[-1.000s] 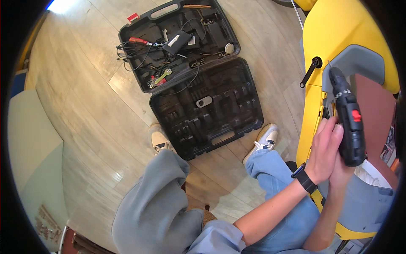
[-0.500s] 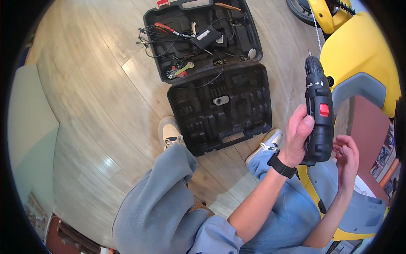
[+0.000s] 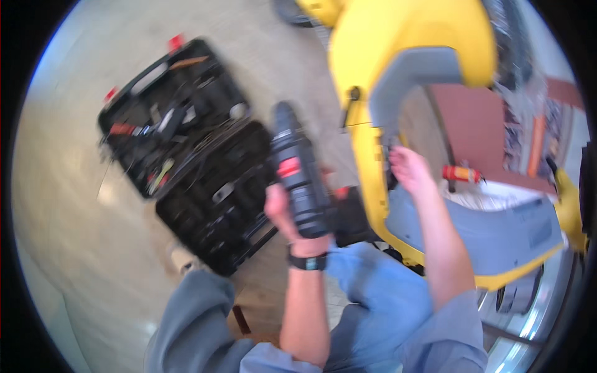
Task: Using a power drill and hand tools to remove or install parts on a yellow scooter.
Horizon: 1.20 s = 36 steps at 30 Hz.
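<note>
My left hand is closed round a black cordless drill with a red switch, held before me beside the open toolcase and pointed away from me. My right hand reaches to a dark recess on the inner edge of a yellow and grey machine body. Its fingers are curled there, and motion blur hides what they hold. A black crank arm sticks out from the body above that hand.
The black toolcase lies open on the floor at left, with cables and tools. Behind the machine are a red fire extinguisher and maroon surface. My legs occupy the lower middle.
The view has swung right and blurred, shifting the case leftward. My left hand carries the drill left of the machine; my right hand has moved up to the machine's inner edge.
</note>
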Each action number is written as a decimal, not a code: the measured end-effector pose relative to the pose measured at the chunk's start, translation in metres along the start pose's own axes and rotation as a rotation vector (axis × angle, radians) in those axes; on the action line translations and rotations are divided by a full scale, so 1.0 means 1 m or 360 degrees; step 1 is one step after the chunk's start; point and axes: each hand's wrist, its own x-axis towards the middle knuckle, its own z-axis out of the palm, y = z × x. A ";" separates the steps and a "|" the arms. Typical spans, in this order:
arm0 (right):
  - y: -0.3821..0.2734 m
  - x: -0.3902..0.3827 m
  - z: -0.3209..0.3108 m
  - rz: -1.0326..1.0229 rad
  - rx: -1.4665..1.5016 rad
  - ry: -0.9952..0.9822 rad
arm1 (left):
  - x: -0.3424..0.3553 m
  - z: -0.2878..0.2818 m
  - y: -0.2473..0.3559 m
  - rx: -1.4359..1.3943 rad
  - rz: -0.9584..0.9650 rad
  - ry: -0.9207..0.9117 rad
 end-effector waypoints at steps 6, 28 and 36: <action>-0.009 0.006 0.055 -0.0352 -0.0059 0.0292 | 0.005 -0.012 -0.014 0.0354 0.0033 0.0037; 0.006 0.000 0.087 -0.0321 -0.0592 0.0990 | 0.028 -0.049 -0.047 0.0705 -0.0126 0.0184; 0.010 0.001 0.080 -0.0479 -0.0548 0.0931 | 0.029 -0.053 -0.060 0.0786 -0.0151 0.0212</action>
